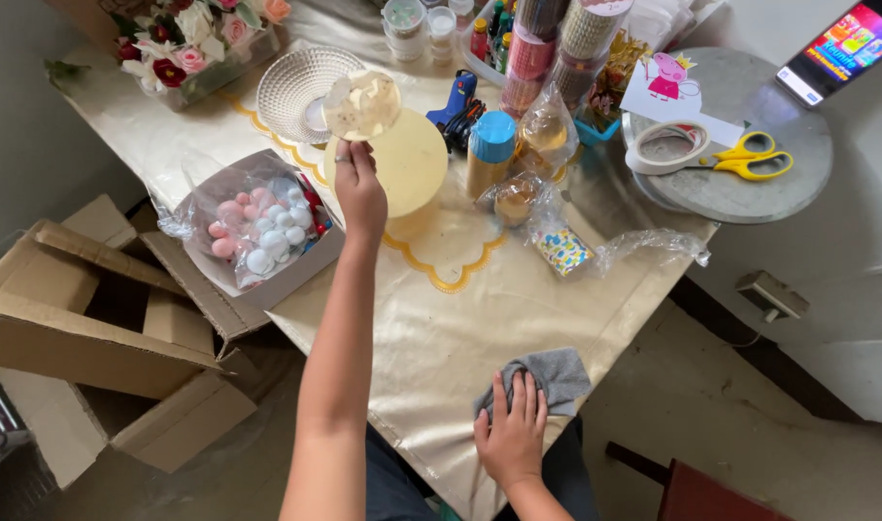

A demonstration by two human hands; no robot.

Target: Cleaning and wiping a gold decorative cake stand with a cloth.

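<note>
Over the table, left hand (pixel 359 189) pinching a round clear disc (pixel 362 105), right hand (pixel 511 436) flat on grey cloth (pixel 556 374)

a round, clear disc (pixel 362 105) flecked with pale bits is held upright far left; a grey cloth (pixel 547 378) lies crumpled at the near table edge.

The surface (pixel 479 318) has a glossy cream satin-like cover w/ soft shine. Left hand (pixel 360 193) holds a thin round clear plastic disc (pixel 362 104), a bit cloudy. Right hand (pixel 511 439) presses a grey matt cloth (pixel 556 374), soft and wrinkled. Pale yellow round cake-shaped block (pixel 407 164) looks smooth, matt. Ribbed clear glass-like bowl (pixel 296 89) sparkles. Crinkled transparent plastic bag (pixel 253 222) w/ pink and white smooth balls is shiny. Brown cardboard boxes (pixel 84 328) are matt, rough. Yellow-handled scissors (pixel 749 154): glossy plastic handles.
</note>
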